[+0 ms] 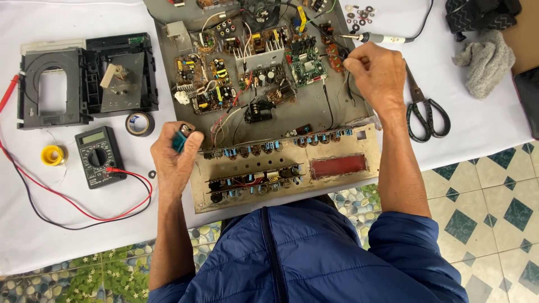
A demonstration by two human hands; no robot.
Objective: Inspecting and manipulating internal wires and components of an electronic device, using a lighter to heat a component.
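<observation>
An opened electronics chassis (314,112) lies on the white table, packed with several circuit boards (205,84), its front panel (292,168) facing me. My left hand (174,160) is closed around a teal cigarette lighter (181,137) at the chassis' near left corner. Over the right side of the chassis, my right hand (377,76) pinches thin dark wires (348,90) between thumb and fingers. A soldering iron (379,38) lies just beyond that hand.
A digital multimeter (98,157) with red and black leads, a yellow solder spool (53,155) and a tape roll (139,123) lie at the left. Behind them rests a black disc-drive mechanism (84,78). Scissors (425,109), a grey cloth (485,62) and small washers (359,14) lie at the right.
</observation>
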